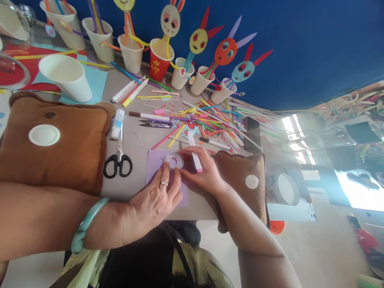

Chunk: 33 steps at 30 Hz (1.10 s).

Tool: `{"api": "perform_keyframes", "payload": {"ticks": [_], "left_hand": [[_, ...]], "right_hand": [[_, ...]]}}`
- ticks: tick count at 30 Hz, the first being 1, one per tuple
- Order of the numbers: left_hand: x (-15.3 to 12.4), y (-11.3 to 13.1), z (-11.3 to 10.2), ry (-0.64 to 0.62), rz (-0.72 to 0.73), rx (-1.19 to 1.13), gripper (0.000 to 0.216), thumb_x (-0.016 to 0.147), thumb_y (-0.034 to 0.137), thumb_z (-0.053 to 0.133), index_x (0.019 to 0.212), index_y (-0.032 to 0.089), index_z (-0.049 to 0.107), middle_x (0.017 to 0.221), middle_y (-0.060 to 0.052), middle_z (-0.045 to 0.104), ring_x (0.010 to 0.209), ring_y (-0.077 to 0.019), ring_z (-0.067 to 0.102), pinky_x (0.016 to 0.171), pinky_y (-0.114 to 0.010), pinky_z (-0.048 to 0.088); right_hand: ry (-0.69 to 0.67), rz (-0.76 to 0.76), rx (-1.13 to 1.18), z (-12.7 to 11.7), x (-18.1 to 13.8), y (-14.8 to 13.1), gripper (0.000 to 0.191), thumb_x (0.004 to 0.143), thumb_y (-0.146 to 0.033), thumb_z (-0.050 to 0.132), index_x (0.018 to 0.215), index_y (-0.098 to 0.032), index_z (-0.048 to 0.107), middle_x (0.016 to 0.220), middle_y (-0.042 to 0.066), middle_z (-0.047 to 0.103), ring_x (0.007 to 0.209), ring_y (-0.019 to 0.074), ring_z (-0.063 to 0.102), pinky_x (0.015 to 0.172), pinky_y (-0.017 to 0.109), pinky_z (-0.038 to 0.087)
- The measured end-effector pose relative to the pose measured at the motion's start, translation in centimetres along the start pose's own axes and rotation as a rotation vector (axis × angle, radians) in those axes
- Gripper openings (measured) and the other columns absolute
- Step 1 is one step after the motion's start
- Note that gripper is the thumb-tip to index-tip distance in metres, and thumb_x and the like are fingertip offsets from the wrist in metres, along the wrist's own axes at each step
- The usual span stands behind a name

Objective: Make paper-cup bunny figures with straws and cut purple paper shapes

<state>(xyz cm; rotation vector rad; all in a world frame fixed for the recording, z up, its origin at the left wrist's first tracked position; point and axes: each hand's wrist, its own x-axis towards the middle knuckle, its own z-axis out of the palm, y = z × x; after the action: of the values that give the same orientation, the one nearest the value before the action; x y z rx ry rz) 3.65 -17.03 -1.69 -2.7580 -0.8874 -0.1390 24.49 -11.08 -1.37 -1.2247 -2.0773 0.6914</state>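
Note:
A clear ring that looks like a roll of tape (174, 161) lies on a sheet of purple paper (153, 160) at the table's front. My left hand (159, 198), with a ring and a jade-green bangle, presses its fingertips on the roll's near edge. From the right, my right hand (205, 170) holds a white marker (195, 156) with a pink end, pointing down toward me. Its thumb and fingertips reach close to the roll's right side; whether they touch it I cannot tell. Black-handled scissors (119, 160) and a glue stick (117, 124) lie left of the paper.
Brown cushions (69, 148) flank the work spot, the other one (240, 176) under my right forearm. Beyond lie purple thread snips (156, 123), several markers (135, 92) and a heap of coloured sticks and scraps (207, 120). Paper cups (130, 52) with stick puppets line the wall.

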Motion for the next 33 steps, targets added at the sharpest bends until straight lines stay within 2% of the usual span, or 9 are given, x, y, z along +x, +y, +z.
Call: {"api": "perform_keyframes", "payload": {"ticks": [7,10,12,14,16,19,24,29,33], "left_hand": [[0.1,0.1,0.1,0.002,-0.007,-0.049,0.029,0.093,0.027,0.059,0.117,0.012,0.066,0.138,-0.021,0.060,0.128,-0.0399,0.059,0.107,-0.057,0.045],[0.1,0.1,0.5,0.010,-0.002,-0.034,0.032,0.093,0.030,0.059,0.119,0.013,0.065,0.140,-0.021,0.058,0.128,-0.0406,0.058,0.108,-0.057,0.044],[0.0,0.1,0.9,0.024,0.010,-0.013,0.036,0.092,0.033,0.059,0.121,0.012,0.064,0.141,-0.022,0.057,0.128,-0.0417,0.058,0.109,-0.058,0.042],[-0.1,0.2,1.3,0.036,0.023,0.005,0.039,0.091,0.035,0.059,0.122,0.012,0.063,0.141,-0.023,0.057,0.128,-0.0426,0.058,0.110,-0.059,0.041],[-0.1,0.2,1.6,0.045,0.033,0.024,0.041,0.091,0.037,0.060,0.122,0.011,0.063,0.139,-0.024,0.058,0.126,-0.0439,0.058,0.109,-0.060,0.040],[-0.1,0.2,1.5,0.055,0.034,0.059,0.041,0.091,0.037,0.059,0.121,0.009,0.063,0.137,-0.026,0.059,0.125,-0.0456,0.059,0.107,-0.060,0.041],[0.1,0.2,1.1,0.053,0.019,0.063,0.037,0.093,0.033,0.057,0.122,0.011,0.064,0.135,-0.023,0.061,0.124,-0.0425,0.061,0.104,-0.057,0.045],[0.2,0.1,1.1,0.094,0.033,0.017,0.031,0.093,0.027,0.056,0.115,0.010,0.068,0.133,-0.025,0.062,0.119,-0.0428,0.064,0.099,-0.056,0.049],[0.2,0.1,1.0,0.071,0.023,-0.013,0.033,0.093,0.024,0.055,0.120,0.009,0.066,0.134,-0.027,0.061,0.122,-0.0428,0.062,0.101,-0.057,0.047]], "right_hand": [[0.018,-0.052,0.020,0.0,0.0,-0.1,0.043,0.084,-0.022,0.070,0.124,-0.025,0.057,0.116,0.006,0.071,0.098,0.0202,0.072,0.088,0.034,0.060],[0.157,-0.036,0.050,0.1,-0.3,0.0,0.031,0.093,-0.023,0.062,0.124,-0.025,0.058,0.112,0.006,0.074,0.091,0.0186,0.073,0.084,0.034,0.061],[0.287,-0.021,0.084,0.3,-0.7,0.1,0.027,0.100,-0.028,0.053,0.127,-0.026,0.058,0.101,0.005,0.077,0.080,0.0176,0.073,0.078,0.035,0.061],[0.376,-0.031,0.114,0.4,-1.2,0.3,0.031,0.105,-0.035,0.046,0.132,-0.026,0.057,0.086,0.003,0.077,0.066,0.0170,0.070,0.070,0.036,0.061],[0.407,-0.059,0.125,0.5,-1.5,0.3,0.036,0.105,-0.043,0.044,0.132,-0.025,0.059,0.075,0.002,0.074,0.058,0.0173,0.067,0.062,0.036,0.060],[0.385,-0.088,0.122,0.4,-1.5,0.0,0.031,0.103,-0.043,0.050,0.121,-0.024,0.067,0.074,0.003,0.071,0.059,0.0178,0.067,0.060,0.035,0.059],[0.273,-0.054,0.037,0.4,-1.1,-1.2,0.012,0.095,-0.025,0.064,0.106,-0.024,0.069,0.091,0.005,0.075,0.075,0.0175,0.072,0.067,0.030,0.059],[0.244,-0.071,-0.001,0.6,-1.2,-1.6,0.011,0.098,-0.027,0.059,0.105,-0.022,0.066,0.089,0.005,0.073,0.071,0.0166,0.070,0.063,0.029,0.057],[0.205,-0.147,-0.124,0.8,-1.1,-1.5,0.009,0.097,-0.025,0.058,0.103,-0.022,0.064,0.084,0.005,0.071,0.071,0.0180,0.068,0.066,0.032,0.057]]}}
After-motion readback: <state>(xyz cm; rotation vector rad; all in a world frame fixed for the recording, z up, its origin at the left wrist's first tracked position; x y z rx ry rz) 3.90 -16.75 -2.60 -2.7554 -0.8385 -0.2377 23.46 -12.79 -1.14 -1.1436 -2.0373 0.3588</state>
